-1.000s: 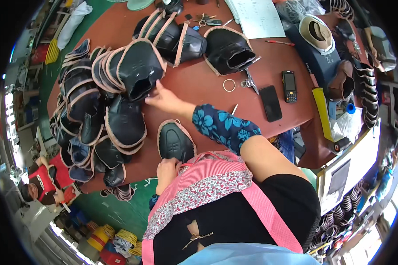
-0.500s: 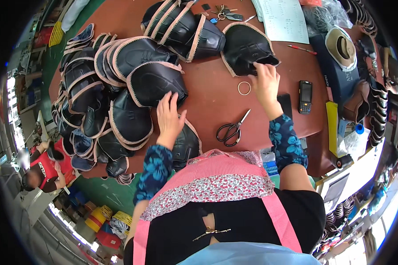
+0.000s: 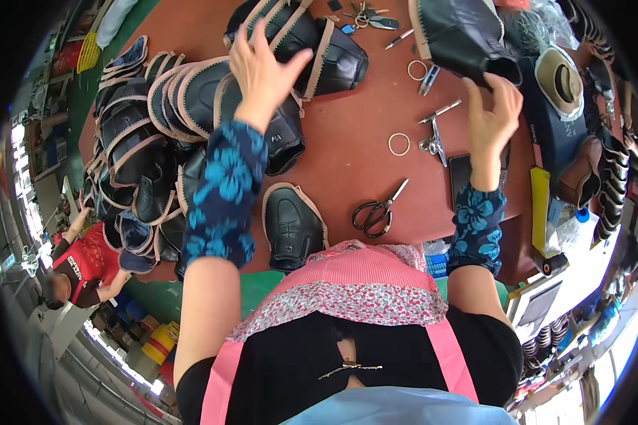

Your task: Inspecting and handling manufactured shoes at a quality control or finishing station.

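A black leather shoe upper (image 3: 464,35) with a pale, toothed edge hangs at the far right of the table. My right hand (image 3: 495,113) grips it at the ankle opening, fingers bent at its rim. My left hand (image 3: 264,74) is farther left with fingers and thumb spread, holding nothing. It hovers over or touches the stacked shoe uppers (image 3: 205,92); which one, I cannot tell. Beside it lies another row of uppers (image 3: 337,67). A single shoe upper (image 3: 294,227) rests by the near edge, close to my apron.
Black-handled scissors (image 3: 373,217) lie mid-table, below a pale ring (image 3: 399,144). Small metal tools (image 3: 434,138), a pen (image 3: 400,39) and keys (image 3: 365,18) lie farther off. A blue box (image 3: 560,134) stands at the right. A person (image 3: 85,265) works at the left.
My right hand has carried the shoe upper away and to the right, uncovering small tools and covering the paper sheet. My left hand has moved farther forward, its fingers spreading.
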`<state>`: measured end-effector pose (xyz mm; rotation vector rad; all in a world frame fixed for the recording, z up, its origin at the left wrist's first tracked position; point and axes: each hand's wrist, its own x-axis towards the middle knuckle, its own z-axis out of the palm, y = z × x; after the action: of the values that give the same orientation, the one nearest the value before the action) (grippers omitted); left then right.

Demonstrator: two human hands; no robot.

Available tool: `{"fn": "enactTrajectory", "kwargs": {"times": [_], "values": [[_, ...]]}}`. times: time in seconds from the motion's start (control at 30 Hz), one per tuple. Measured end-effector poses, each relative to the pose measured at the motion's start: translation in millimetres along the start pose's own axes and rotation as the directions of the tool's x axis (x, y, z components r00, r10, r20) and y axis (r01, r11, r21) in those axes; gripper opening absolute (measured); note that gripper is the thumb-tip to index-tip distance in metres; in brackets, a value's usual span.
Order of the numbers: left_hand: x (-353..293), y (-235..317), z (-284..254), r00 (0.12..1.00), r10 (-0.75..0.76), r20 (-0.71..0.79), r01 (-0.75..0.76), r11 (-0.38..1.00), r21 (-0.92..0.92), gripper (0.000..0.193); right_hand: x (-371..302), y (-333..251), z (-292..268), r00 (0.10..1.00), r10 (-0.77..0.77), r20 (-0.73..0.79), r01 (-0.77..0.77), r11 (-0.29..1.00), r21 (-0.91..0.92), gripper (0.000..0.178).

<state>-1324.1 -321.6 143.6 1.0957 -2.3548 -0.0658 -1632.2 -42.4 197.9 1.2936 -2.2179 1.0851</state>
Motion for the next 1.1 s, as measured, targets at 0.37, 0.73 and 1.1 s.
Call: {"fn": "enactTrajectory", "kwargs": {"times": [0.37, 0.73, 1.1], "values": [[24, -57, 21, 0.705, -0.167, 0.689, 0.521, 0.781, -0.344, 0.071, -102, -84, 178, 0.439, 0.461, 0.771, -0.888, 0.095, 0.449, 0.067], [-139, -161, -164, 0.730, -0.583, 0.356, 0.605, 0.309, -0.734, 0.073, -102, -276, 148, 0.905, -0.088, 0.417, -0.350, 0.407, 0.844, 0.024], [-63, -117, -134, 0.788, -0.542, 0.291, 0.608, 0.618, -0.499, 0.043, -74, -211, 309, 0.584, 0.288, 0.759, -0.771, 0.488, 0.408, 0.050]]}}
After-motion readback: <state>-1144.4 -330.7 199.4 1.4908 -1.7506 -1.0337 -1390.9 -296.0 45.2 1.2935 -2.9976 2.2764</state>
